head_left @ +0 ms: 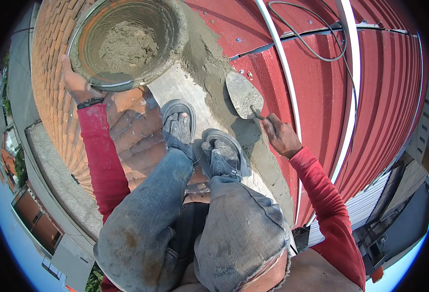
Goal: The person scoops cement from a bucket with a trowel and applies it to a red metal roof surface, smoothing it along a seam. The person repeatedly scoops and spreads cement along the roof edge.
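Upper left, the left hand [73,80] lies against the bucket [175,41] of mortar [128,46], seemingly steadying it beside the sloping tiles [131,119]; with its fingers partly hidden, I can't tell whether it grips. Right of centre, the right hand [283,137] is closed on the trowel [244,94], presumably for control beside the grey strip [199,56]

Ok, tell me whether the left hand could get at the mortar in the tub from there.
Probably yes: the left hand is at the side of the tub and the mortar lies uncovered; only the rim would need reaching over.
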A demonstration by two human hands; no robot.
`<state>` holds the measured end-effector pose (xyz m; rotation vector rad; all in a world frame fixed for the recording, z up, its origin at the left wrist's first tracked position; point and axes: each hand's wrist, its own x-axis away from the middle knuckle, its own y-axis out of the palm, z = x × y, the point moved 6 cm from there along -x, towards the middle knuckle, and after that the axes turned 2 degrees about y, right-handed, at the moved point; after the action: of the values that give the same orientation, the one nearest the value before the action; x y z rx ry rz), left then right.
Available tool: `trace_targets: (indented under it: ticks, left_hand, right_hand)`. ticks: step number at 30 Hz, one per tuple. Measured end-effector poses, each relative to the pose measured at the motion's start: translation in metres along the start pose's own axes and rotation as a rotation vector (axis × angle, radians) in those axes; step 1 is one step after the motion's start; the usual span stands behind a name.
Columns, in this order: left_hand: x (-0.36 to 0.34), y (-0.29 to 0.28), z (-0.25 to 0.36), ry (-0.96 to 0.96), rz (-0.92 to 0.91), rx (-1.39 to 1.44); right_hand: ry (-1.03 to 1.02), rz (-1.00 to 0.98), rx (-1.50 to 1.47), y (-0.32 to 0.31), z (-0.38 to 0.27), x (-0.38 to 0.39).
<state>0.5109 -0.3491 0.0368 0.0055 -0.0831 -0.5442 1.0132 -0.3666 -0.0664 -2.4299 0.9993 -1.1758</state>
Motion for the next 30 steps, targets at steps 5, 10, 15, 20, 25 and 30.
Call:
trace_targets:
  ticks: [5,10,15,20,25,30]
  left_hand:
    - [0.008,-0.008,-0.002,-0.136,0.014,0.1]
    - [-0.007,-0.017,-0.005,-0.04,-0.038,0.093]
    - [-0.005,-0.023,-0.014,-0.05,0.023,0.061]
    - [-0.01,-0.042,-0.015,-0.059,-0.12,0.174]
    - [-0.001,-0.022,-0.026,-0.063,-0.105,0.188]
    - [0.002,-0.031,-0.014,-0.023,-0.091,0.14]
  right_hand:
    - [0.074,-0.121,-0.037,0.006,0.014,0.045]
    - [-0.028,0.052,-0.022,-0.009,-0.033,0.002]
    - [-0.026,0.105,0.17,0.015,0.004,-0.003]
    - [-0.001,0.097,0.136,-0.001,-0.019,0.034]
    - [-0.357,0.222,0.462,-0.009,-0.082,-0.016]
    - [-0.353,0.154,0.598,-0.04,-0.084,-0.055]
